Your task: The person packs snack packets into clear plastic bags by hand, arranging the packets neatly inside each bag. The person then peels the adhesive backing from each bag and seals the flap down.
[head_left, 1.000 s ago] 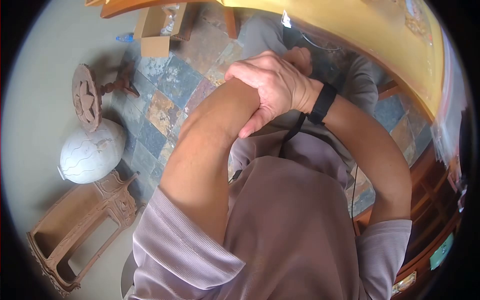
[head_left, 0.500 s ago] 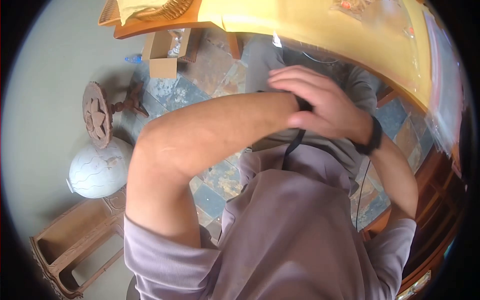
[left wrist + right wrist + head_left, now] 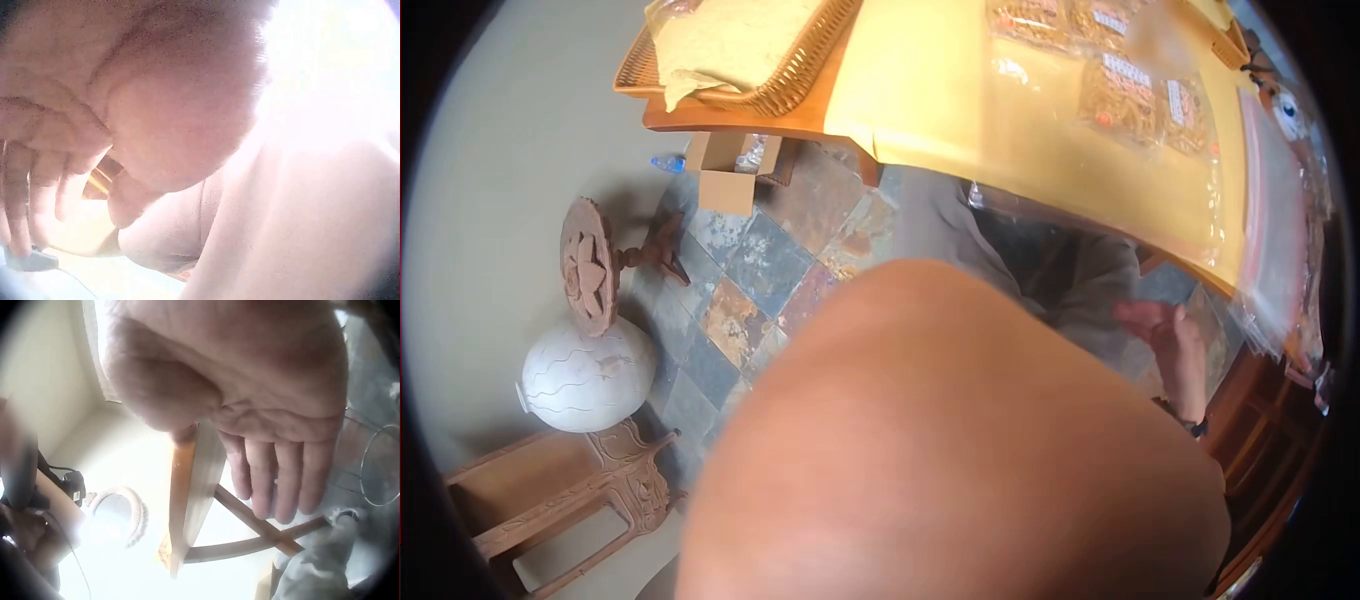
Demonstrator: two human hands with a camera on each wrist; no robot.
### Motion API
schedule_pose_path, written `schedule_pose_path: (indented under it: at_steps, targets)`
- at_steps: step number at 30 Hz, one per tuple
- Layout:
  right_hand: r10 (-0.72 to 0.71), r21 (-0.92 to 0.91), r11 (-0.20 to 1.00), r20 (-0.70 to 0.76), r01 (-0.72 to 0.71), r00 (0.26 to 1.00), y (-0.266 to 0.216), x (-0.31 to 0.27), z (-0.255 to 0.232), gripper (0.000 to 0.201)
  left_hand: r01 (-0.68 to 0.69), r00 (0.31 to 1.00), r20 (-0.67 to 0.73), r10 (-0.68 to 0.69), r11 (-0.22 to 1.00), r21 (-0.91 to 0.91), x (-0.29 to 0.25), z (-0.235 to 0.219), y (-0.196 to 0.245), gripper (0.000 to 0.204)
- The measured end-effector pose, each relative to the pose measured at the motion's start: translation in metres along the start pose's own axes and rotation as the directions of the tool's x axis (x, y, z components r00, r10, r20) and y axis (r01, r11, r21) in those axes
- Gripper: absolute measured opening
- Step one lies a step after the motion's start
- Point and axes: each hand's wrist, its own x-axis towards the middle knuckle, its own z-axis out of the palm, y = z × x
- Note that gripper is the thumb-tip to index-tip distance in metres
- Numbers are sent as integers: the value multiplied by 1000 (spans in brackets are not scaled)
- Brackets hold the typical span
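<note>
My left forearm (image 3: 940, 430) is raised close in front of the head camera and fills the lower middle of that view. The left hand lies outside the head view. In the left wrist view the left hand (image 3: 69, 125) has its fingers fairly straight, their tips overlapping a small grey object with a thin cord (image 3: 31, 259). Its thumb (image 3: 131, 203) stands apart from the fingers. My right hand (image 3: 1170, 350), with a black wrist band (image 3: 1185, 420), hangs at the right, below the table edge. The right wrist view shows its palm and straight fingers (image 3: 265, 475) holding nothing.
A table with a yellow cloth (image 3: 910, 100) bears a wicker basket (image 3: 800, 70) and clear packets (image 3: 1120, 100). On the tiled floor stand an opened cardboard box (image 3: 725, 190), a white vase (image 3: 585, 385), a carved wooden stand (image 3: 585, 265) and carved wooden furniture (image 3: 570, 500).
My right hand has come off the left forearm and moved right and down. The left forearm has risen toward the head camera. More of the table has come into view.
</note>
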Motion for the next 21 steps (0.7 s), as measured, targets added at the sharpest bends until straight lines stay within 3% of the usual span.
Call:
schedule_pose_path:
  at_steps: [3,5,7,10,12,13,15,16,17,19,20,21]
  targets:
    - [10,-102,995,14,-8,1000,2,-7,12,61,20,999,37,-20,1000,-16,22,8,25,23]
    - [126,2,992,67,-126,990,18,-6,14,54,39,997,72,-37,999,-26,32,15,36,24]
    - [155,34,987,81,-158,985,14,-8,17,50,67,993,102,-62,997,-44,44,22,51,25]
    - [139,-61,989,90,-134,986,-16,-13,33,52,116,985,137,-107,991,-62,57,29,79,26]
    - [85,-329,944,179,-22,980,-43,-20,37,58,152,977,163,-138,986,-75,68,35,97,27]
    - [85,-328,945,178,-22,980,-47,-25,35,58,171,973,173,-154,982,-83,72,39,107,28]
    - [-106,92,992,291,82,951,-49,-42,26,60,211,959,211,-188,973,-95,86,47,129,29]
    - [-159,284,955,237,88,958,-30,-51,13,66,229,950,241,-200,968,-101,96,52,139,30]
    - [-178,279,953,215,115,960,-39,-48,17,66,243,938,281,-205,964,-107,110,58,149,30]
    - [-376,634,721,19,279,926,-67,-37,38,81,289,899,381,-217,946,-143,137,78,161,31]
    - [-38,627,724,-381,288,924,-100,-21,60,82,314,870,443,-215,936,-162,155,88,169,32]
    - [317,632,711,-678,307,663,-129,-8,68,82,344,835,508,-212,921,-182,169,100,173,33]
